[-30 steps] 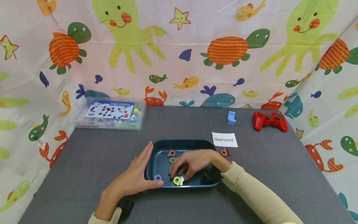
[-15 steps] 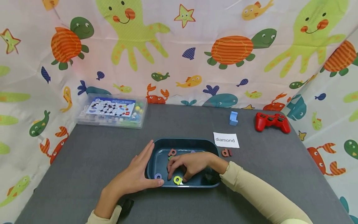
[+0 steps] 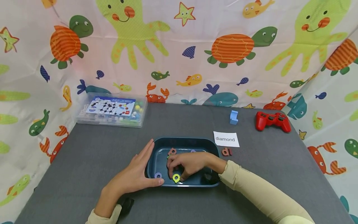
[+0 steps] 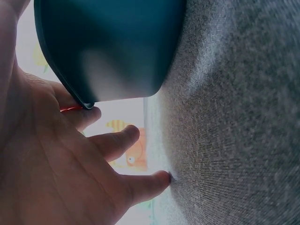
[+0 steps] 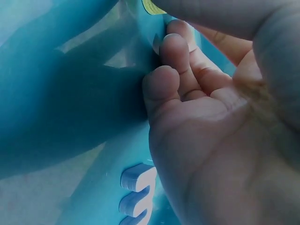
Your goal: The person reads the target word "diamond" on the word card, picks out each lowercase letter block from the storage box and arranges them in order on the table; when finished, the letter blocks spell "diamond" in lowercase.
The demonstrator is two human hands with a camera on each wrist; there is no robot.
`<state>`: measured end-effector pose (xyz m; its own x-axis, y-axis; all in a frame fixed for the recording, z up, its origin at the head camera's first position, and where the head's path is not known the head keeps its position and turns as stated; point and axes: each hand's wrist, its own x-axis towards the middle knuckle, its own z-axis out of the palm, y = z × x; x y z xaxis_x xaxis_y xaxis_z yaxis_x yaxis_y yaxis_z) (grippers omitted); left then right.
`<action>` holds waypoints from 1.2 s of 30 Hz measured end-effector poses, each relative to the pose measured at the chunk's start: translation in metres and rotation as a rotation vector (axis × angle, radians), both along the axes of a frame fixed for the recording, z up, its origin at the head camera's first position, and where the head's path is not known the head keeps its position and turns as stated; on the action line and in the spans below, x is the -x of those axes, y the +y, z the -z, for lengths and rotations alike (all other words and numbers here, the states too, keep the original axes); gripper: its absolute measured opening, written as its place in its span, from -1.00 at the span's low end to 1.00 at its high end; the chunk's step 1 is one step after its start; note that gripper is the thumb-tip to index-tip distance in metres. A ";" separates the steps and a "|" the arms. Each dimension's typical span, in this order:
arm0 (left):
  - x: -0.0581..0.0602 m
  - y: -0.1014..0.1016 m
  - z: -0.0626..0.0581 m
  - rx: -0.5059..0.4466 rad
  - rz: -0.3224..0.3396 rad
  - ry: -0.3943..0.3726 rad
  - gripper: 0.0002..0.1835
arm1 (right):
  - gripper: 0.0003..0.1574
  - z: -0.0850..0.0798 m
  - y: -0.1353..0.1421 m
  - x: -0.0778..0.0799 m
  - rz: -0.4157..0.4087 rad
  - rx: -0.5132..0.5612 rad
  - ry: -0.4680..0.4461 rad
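My right hand (image 3: pixel 188 163) reaches into the dark blue tray (image 3: pixel 183 140), thumb and index finger pinching a yellow letter (image 3: pixel 176 178) with a round hole near the tray's front wall. In the right wrist view only an edge of that yellow letter (image 5: pixel 152 7) shows. My left hand (image 3: pixel 137 174) rests against the tray's left end, fingers spread and thumb over the front rim. A purple round letter (image 3: pixel 158 175) lies by that thumb. Farther back are a red letter (image 3: pixel 172 151) and a mostly hidden green one. A lavender m-shaped letter (image 5: pixel 138 190) lies below my right palm.
A white card (image 3: pixel 226 139) reading "diamond" lies right of the tray, with red letters d and i (image 3: pixel 227 151) below it. Behind are a light blue block (image 3: pixel 233 117) and a red game controller (image 3: pixel 273 121). A clear plastic case (image 3: pixel 112 111) sits back left.
My right thumb and index finger have closed in on the yellow letter, which has turned and shifted slightly left. My left hand has stayed at the tray.
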<state>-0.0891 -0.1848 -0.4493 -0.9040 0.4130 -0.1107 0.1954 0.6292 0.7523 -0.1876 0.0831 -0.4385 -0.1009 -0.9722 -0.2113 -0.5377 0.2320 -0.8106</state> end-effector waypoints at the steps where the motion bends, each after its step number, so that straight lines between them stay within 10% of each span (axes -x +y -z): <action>1: 0.000 0.000 0.000 -0.001 0.001 0.000 0.36 | -0.68 0.000 0.000 0.000 0.001 0.004 0.006; 10: -0.002 -0.001 -0.001 -0.002 -0.001 0.011 0.35 | -0.75 -0.002 -0.002 0.000 0.004 0.051 0.058; 28: -0.001 0.001 0.000 0.017 0.000 -0.010 0.35 | -0.88 -0.008 0.009 0.002 0.246 0.066 -0.184; 36: -0.001 0.003 -0.001 0.041 -0.026 -0.037 0.39 | -0.78 -0.013 0.018 0.004 0.324 0.138 -0.079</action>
<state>-0.0885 -0.1821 -0.4480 -0.9094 0.3838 -0.1604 0.1509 0.6638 0.7325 -0.1919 0.1006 -0.4256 -0.3968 -0.9124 -0.1000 -0.3883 0.2656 -0.8824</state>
